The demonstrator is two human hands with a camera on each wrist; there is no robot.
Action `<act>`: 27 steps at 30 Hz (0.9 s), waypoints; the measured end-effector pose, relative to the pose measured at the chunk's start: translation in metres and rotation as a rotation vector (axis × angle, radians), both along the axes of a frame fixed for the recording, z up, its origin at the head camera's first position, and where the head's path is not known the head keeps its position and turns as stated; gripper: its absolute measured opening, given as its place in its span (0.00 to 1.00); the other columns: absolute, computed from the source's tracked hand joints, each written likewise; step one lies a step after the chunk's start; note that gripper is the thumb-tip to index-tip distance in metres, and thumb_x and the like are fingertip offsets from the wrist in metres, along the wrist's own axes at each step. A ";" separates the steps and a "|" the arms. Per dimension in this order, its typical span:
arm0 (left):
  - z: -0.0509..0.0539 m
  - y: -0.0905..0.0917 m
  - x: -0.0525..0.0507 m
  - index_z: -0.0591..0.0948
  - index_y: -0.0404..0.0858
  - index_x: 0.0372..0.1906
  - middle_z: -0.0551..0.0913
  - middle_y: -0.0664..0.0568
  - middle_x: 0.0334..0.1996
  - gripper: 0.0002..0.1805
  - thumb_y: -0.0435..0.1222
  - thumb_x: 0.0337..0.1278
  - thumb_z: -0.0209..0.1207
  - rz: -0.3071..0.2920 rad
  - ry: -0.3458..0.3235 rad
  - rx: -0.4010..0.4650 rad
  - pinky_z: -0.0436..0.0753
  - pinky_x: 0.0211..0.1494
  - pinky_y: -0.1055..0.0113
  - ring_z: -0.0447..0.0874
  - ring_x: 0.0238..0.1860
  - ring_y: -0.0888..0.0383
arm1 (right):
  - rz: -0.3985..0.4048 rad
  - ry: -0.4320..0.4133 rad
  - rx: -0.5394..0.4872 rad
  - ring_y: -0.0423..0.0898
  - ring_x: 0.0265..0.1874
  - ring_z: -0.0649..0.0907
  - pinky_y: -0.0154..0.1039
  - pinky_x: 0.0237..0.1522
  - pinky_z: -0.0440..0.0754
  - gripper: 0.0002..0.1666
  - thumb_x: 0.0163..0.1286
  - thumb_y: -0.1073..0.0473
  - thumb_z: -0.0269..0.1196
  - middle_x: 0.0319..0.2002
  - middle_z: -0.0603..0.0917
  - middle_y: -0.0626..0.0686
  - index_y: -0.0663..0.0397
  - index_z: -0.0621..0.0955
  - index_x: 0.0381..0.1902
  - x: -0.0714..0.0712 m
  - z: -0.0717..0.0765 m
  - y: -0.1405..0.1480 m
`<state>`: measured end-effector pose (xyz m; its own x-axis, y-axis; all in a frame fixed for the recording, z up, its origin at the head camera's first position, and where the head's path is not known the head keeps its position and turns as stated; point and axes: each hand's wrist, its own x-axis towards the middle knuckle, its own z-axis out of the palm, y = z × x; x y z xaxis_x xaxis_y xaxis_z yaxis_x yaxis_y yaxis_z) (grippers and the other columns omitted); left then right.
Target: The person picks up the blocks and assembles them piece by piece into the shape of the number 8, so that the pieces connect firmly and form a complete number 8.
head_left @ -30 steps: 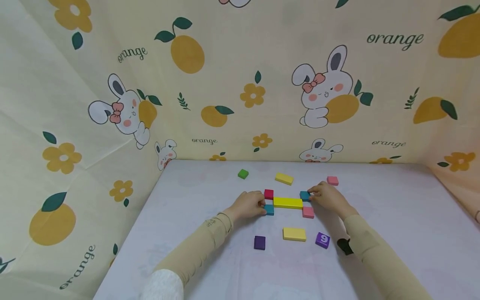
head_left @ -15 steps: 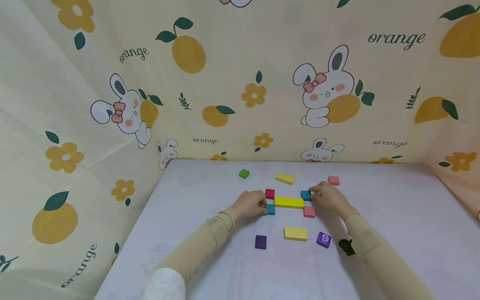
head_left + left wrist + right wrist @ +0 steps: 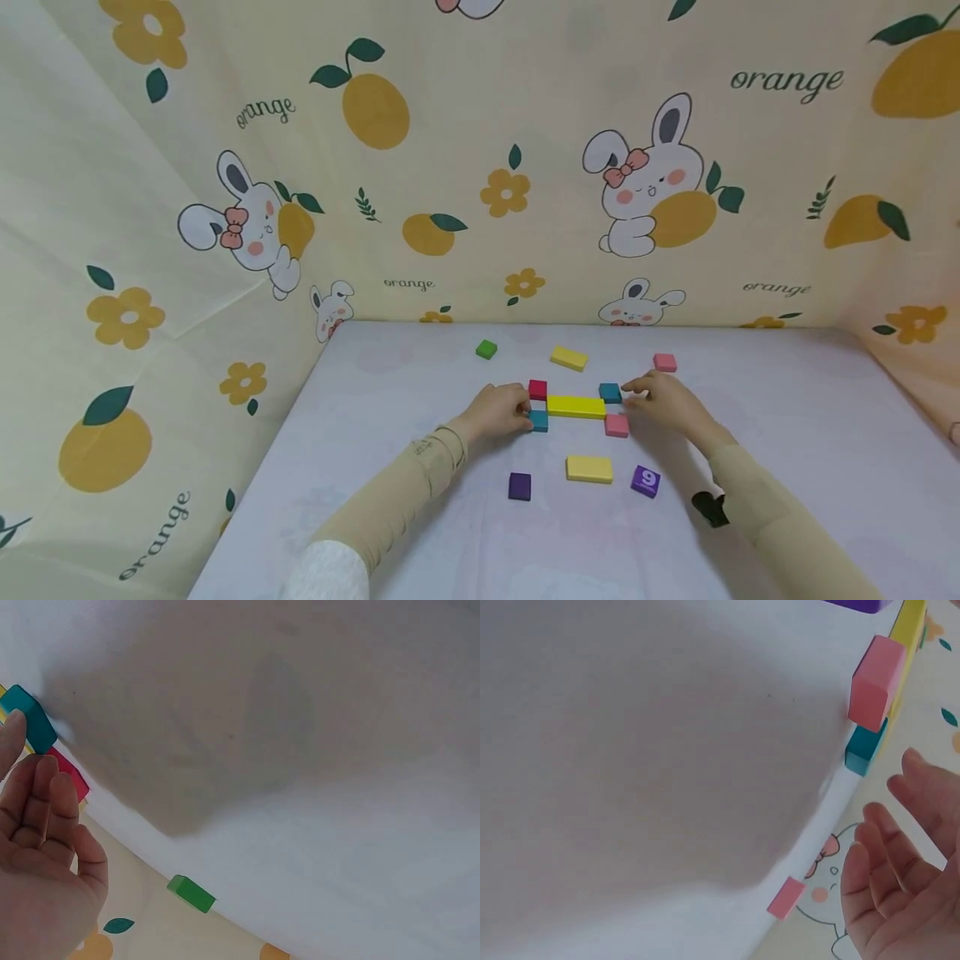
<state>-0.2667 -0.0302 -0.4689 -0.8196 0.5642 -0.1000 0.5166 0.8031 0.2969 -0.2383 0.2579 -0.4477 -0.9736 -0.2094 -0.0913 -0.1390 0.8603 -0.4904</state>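
A long yellow block (image 3: 576, 407) lies in the middle of the white table. At its left end sit a red block (image 3: 537, 389) and a teal block (image 3: 538, 421); my left hand (image 3: 497, 410) pinches that teal block between thumb and fingers. In the left wrist view, the thumb overlaps the teal block (image 3: 30, 720) and the fingertips lie by the red block (image 3: 69, 772). At the right end are another teal block (image 3: 611, 392) and a pink block (image 3: 617, 426). My right hand (image 3: 667, 402) is just right of this teal block, apart from it, fingers loosely bent and holding nothing.
Farther back lie a green block (image 3: 486, 349), a yellow block (image 3: 569, 358) and a pink block (image 3: 665, 362). Nearer are a dark purple block (image 3: 520, 486), a pale yellow block (image 3: 588, 468) and a purple block marked 9 (image 3: 646, 481). A patterned cloth (image 3: 450, 167) hangs behind.
My right hand has let go of the right teal block and drawn slightly away to the right. The left hand stays at its teal block.
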 end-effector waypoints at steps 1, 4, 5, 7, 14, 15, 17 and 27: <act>-0.001 0.000 0.000 0.81 0.47 0.35 0.78 0.62 0.31 0.10 0.47 0.52 0.64 -0.002 0.002 -0.001 0.71 0.53 0.59 0.72 0.33 0.66 | 0.008 0.004 -0.003 0.53 0.41 0.77 0.51 0.45 0.78 0.20 0.64 0.55 0.61 0.45 0.80 0.61 0.60 0.80 0.50 0.002 0.000 0.001; -0.002 -0.001 -0.001 0.81 0.47 0.35 0.78 0.62 0.31 0.10 0.47 0.52 0.64 -0.004 -0.002 0.007 0.71 0.52 0.59 0.72 0.32 0.66 | 0.030 0.017 -0.003 0.50 0.38 0.77 0.46 0.42 0.78 0.18 0.63 0.55 0.61 0.43 0.81 0.59 0.60 0.81 0.48 0.009 -0.001 0.005; -0.003 -0.001 -0.001 0.81 0.47 0.35 0.78 0.62 0.31 0.10 0.47 0.52 0.64 -0.004 -0.004 0.009 0.71 0.54 0.57 0.72 0.32 0.66 | 0.031 0.017 -0.003 0.49 0.37 0.76 0.44 0.40 0.77 0.17 0.63 0.55 0.61 0.42 0.82 0.58 0.59 0.82 0.46 0.012 -0.001 0.006; -0.003 0.000 -0.001 0.81 0.47 0.35 0.78 0.62 0.31 0.10 0.47 0.52 0.64 -0.001 -0.011 0.013 0.71 0.57 0.53 0.72 0.33 0.65 | 0.046 0.024 0.004 0.47 0.35 0.76 0.41 0.38 0.76 0.14 0.63 0.56 0.61 0.39 0.82 0.55 0.57 0.83 0.43 0.017 -0.002 0.008; -0.002 0.000 -0.002 0.82 0.47 0.35 0.79 0.61 0.31 0.10 0.46 0.51 0.64 0.005 -0.029 0.013 0.69 0.60 0.49 0.72 0.33 0.65 | 0.071 0.002 0.006 0.43 0.33 0.74 0.36 0.34 0.73 0.08 0.61 0.53 0.63 0.33 0.81 0.47 0.50 0.84 0.35 0.041 -0.002 0.013; -0.002 0.000 -0.002 0.82 0.47 0.35 0.79 0.61 0.31 0.10 0.46 0.51 0.64 0.007 -0.033 0.013 0.69 0.60 0.50 0.72 0.33 0.65 | 0.073 -0.001 0.007 0.43 0.32 0.74 0.36 0.34 0.73 0.08 0.61 0.53 0.64 0.33 0.81 0.46 0.49 0.84 0.34 0.044 -0.002 0.014; -0.001 0.000 -0.002 0.82 0.46 0.35 0.79 0.61 0.31 0.10 0.46 0.51 0.65 0.012 -0.040 0.015 0.69 0.59 0.51 0.72 0.33 0.65 | 0.080 -0.012 0.008 0.42 0.31 0.73 0.35 0.32 0.72 0.07 0.60 0.51 0.64 0.31 0.81 0.44 0.46 0.83 0.33 0.050 -0.002 0.015; 0.001 0.000 -0.001 0.82 0.46 0.37 0.80 0.61 0.32 0.11 0.46 0.50 0.65 0.029 -0.052 0.032 0.66 0.63 0.47 0.74 0.34 0.65 | 0.108 -0.108 -0.014 0.40 0.29 0.71 0.32 0.29 0.68 0.12 0.53 0.44 0.68 0.29 0.77 0.44 0.43 0.81 0.27 0.074 -0.003 0.016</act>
<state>-0.2672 -0.0307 -0.4676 -0.8296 0.5442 -0.1251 0.4767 0.8069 0.3487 -0.1639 0.2743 -0.4505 -0.9299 -0.3147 -0.1902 -0.1766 0.8359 -0.5197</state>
